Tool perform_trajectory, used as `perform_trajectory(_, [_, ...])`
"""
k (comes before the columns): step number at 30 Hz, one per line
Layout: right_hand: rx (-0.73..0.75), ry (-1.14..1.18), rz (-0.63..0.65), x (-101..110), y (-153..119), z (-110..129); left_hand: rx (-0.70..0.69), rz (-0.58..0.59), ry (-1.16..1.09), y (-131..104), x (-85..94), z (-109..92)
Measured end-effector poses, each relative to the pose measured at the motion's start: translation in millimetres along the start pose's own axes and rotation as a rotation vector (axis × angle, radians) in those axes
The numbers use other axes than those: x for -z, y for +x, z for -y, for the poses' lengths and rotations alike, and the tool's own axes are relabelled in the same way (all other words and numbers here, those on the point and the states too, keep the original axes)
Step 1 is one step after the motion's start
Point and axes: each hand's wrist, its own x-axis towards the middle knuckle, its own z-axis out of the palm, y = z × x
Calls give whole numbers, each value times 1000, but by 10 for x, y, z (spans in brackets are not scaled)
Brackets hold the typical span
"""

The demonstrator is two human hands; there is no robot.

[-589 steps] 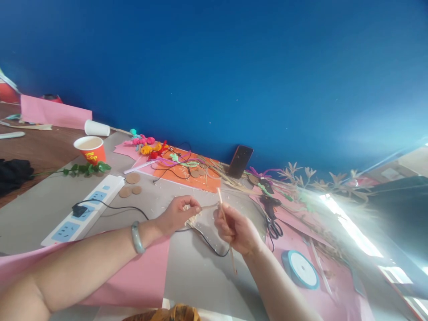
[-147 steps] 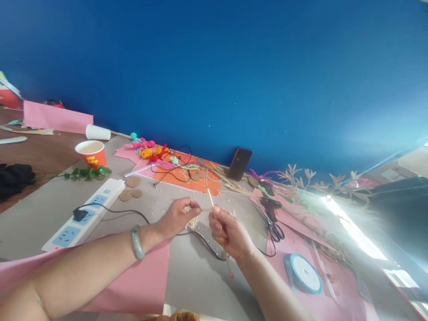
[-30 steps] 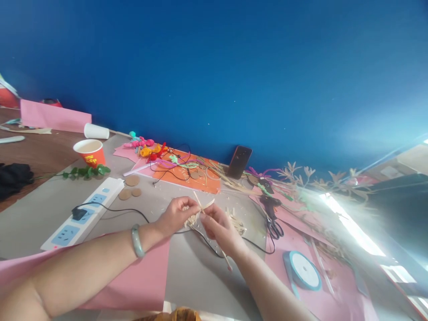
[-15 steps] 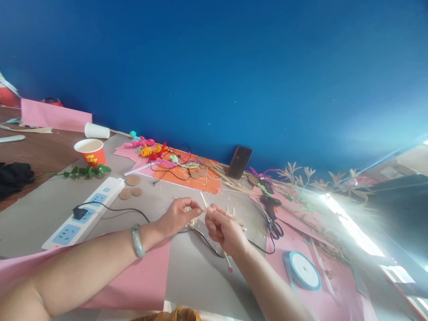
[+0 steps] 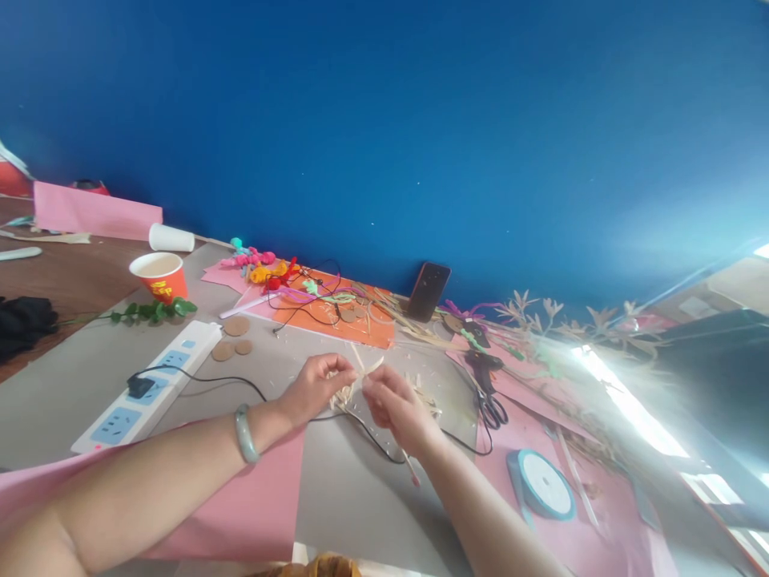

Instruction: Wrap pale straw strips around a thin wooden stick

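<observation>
Above the middle of the table, my left hand (image 5: 321,389) and my right hand (image 5: 397,407) almost meet, fingertips pinched together. Two pale narrow strips, one more upright (image 5: 356,356) and one slanting right (image 5: 375,365), cross at the fingertips; which fingers grip which strip is hard to tell. From under my right hand pokes a thin pale stick with a pink tip (image 5: 415,481), its upper part hidden by the hand. Short pale strip pieces (image 5: 344,397) lie behind my left fingers, and more cut pieces (image 5: 428,398) lie beyond my right hand.
To the left are a white power strip (image 5: 147,393), cork-coloured discs (image 5: 235,325) and a red paper cup (image 5: 159,276). A phone (image 5: 428,292) leans on the blue wall. At the right lie a glue gun (image 5: 482,367), scissors (image 5: 493,410) and a ribbon roll (image 5: 545,484). A black cable crosses the table.
A second pale strip now shows slanting across the upright one at my fingertips. My right hand has shifted slightly left, closer to my left fingertips.
</observation>
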Motion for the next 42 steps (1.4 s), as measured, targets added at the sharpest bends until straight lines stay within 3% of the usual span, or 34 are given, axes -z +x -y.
perform_trajectory(6, [69, -124, -53, -123, -42, -69, -50, 26, 133, 6, 3, -11])
perform_trajectory(12, [5, 83, 45, 3, -58, 65, -35, 16, 122, 13, 20, 13])
perform_trajectory(17, [83, 164, -84, 111, -30, 159, 28, -1, 24, 22, 20, 69])
perform_trajectory(19, [94, 82, -118, 108, -11, 147, 5, 6, 47, 16, 15, 54])
perform_trajectory(25, [132, -277, -67, 139, -31, 213, -36, 27, 108, -18, -9, -13])
perform_trajectory(29, [212, -819, -89, 325, -75, 460, -36, -65, 142, 3, 2, 26])
perform_trajectory(34, [130, -1359, -133, 570, -47, 570, -68, -180, 151, 37, 31, 71])
perform_trajectory(42, [27, -1451, -74, 719, -86, 601, -49, -202, 92, 37, 48, 32])
